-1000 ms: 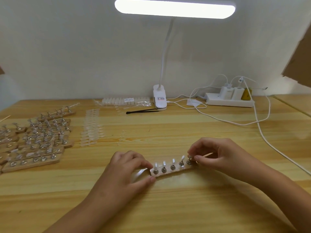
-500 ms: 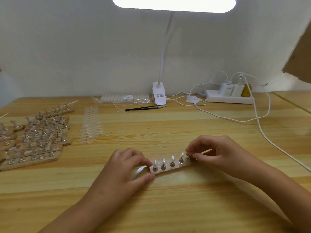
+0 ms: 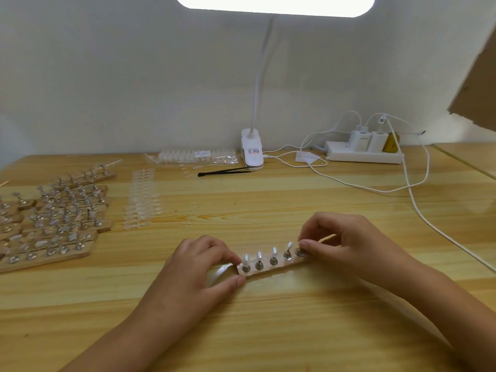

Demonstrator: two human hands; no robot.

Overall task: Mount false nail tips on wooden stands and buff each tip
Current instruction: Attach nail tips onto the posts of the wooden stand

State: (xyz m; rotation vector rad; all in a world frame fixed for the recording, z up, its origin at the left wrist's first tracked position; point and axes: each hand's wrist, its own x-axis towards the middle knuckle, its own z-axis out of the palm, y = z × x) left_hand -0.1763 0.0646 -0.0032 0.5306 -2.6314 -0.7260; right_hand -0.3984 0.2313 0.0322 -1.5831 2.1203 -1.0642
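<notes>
Stand of pale wood, a narrow strip with five metal pegs (image 3: 279,267), lies flat on the light wooden table (image 3: 268,331), front centre. Left hand (image 3: 193,267) pinches its left end. Right hand (image 3: 354,242) pinches the rightmost peg (image 3: 299,252); can't tell if a tip is under the fingertips. Small white nail tips (image 3: 245,257) stand on the other four pegs.

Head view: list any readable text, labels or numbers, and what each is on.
No text here is legible.
Lamp clamp sticker: print with a red patch, too blurred to read.
Nail tip bag label: too small to read.
Cable tag: dark code pattern, unreadable.
</notes>
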